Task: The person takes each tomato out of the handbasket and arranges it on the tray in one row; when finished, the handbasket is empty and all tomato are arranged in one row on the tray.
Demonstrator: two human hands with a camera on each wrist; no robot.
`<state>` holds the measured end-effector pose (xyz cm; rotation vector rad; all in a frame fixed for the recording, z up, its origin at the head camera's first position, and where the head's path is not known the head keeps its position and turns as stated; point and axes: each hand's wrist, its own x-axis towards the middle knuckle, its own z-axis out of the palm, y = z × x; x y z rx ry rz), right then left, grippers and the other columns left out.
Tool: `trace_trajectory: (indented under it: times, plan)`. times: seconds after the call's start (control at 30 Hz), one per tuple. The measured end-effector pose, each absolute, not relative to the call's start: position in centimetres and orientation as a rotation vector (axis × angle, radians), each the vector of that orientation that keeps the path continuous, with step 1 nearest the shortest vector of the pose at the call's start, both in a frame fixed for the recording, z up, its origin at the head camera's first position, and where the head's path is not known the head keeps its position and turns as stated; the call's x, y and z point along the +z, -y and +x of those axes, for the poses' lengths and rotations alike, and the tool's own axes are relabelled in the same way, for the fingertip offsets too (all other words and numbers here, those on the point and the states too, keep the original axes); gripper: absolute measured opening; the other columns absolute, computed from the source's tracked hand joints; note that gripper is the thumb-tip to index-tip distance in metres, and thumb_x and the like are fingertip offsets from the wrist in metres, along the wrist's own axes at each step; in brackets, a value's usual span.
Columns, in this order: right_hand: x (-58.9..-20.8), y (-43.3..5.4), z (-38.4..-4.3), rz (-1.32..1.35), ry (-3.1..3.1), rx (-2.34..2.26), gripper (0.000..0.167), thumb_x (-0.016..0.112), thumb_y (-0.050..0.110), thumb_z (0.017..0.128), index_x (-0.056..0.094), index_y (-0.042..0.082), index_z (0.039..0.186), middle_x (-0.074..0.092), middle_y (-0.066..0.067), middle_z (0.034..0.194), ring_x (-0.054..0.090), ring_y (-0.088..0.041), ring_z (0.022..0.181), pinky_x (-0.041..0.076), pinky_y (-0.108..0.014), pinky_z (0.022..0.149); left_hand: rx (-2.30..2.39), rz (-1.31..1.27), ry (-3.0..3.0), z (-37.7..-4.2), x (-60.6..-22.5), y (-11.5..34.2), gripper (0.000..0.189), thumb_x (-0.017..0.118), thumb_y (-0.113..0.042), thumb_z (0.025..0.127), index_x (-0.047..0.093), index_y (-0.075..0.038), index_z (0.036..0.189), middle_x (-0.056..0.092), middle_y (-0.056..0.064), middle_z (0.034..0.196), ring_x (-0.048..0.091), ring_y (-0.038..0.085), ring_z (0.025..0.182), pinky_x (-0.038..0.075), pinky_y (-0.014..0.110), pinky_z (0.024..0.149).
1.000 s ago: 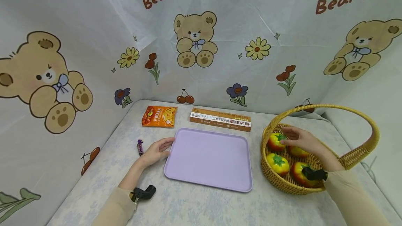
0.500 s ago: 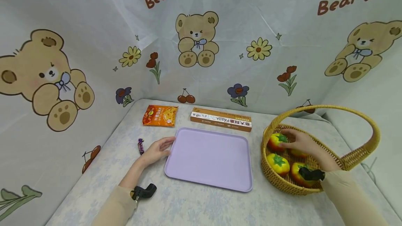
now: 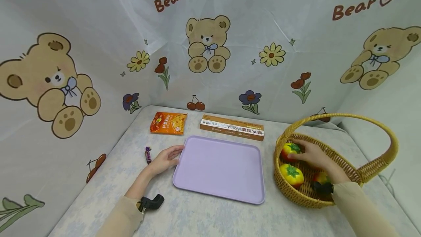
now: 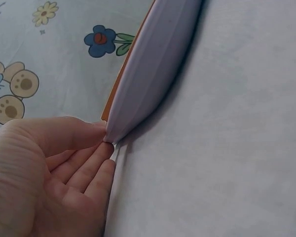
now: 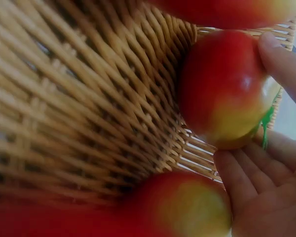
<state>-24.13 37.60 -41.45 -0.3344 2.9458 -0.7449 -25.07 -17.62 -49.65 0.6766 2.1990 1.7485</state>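
Note:
In the head view, my right hand [image 3: 311, 153] is inside the wicker basket [image 3: 285, 189]. Thumb and fingers wrap a red-yellow tomato [image 3: 289, 149] with a green leafy top, as the right wrist view also shows with this tomato [image 5: 227, 89]. Another tomato [image 3: 291, 175] lies in front of it, and one more [image 3: 320, 177] is partly covered by my wrist strap. At the lilac tray [image 3: 218, 167], my left hand [image 3: 164, 161] touches the left rim with its thumb and fairly straight fingertips. The left wrist view shows those fingertips at the tray's edge [image 4: 143, 84].
Behind the tray lie a pasta box [image 3: 231, 128] and an orange snack packet [image 3: 168, 123]. A purple-wrapped candy [image 3: 148, 154] sits left of my left hand. The basket's tall handle [image 3: 391, 138] arches over my right arm. A bear-print curtain [image 3: 210, 83] hangs behind.
My right hand has lowered into the basket, and its thumb and fingers have closed round the back-left tomato. My left hand stays at the tray's rim.

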Motion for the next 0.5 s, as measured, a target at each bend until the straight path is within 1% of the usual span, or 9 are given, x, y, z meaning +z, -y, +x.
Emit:
trace_trajectory:
  times: [0.13,0.27,0.5]
  plan:
    - [-42.03,-37.83,-24.12,-0.311,-2.956,-0.746,0.079,0.069,0.046,0.082,0.043,-0.006,0.136,0.046,-0.034,0.128,0.045,-0.048,0.114,0.037,-0.064,0.092,1.743,0.683,-2.210,-25.09,-49.76,17.61,0.055,0.054,0.010,0.088,0.034,0.011,0.139,0.034,0.029,0.143,0.031,0.041,0.132,0.029,0.045,0.107]
    - [-42.20,-37.95,-24.20,-0.330,-2.971,-0.763,0.079,0.070,0.045,0.081,0.044,-0.006,0.135,0.046,-0.034,0.129,0.044,-0.048,0.115,0.036,-0.064,0.092,1.749,0.681,-2.214,-25.09,-49.85,17.64,0.055,0.055,0.011,0.087,0.035,0.011,0.139,0.035,0.028,0.143,0.031,0.041,0.132,0.030,0.045,0.107]
    - [-41.43,-38.05,-23.95,-0.344,-2.981,-0.744,0.080,0.071,0.043,0.081,0.042,-0.006,0.137,0.043,-0.035,0.131,0.044,-0.049,0.114,0.035,-0.065,0.092,1.755,0.666,-2.206,-25.12,-49.89,17.61,0.055,0.054,0.010,0.088,0.034,0.010,0.139,0.035,0.027,0.143,0.031,0.040,0.133,0.029,0.044,0.108]
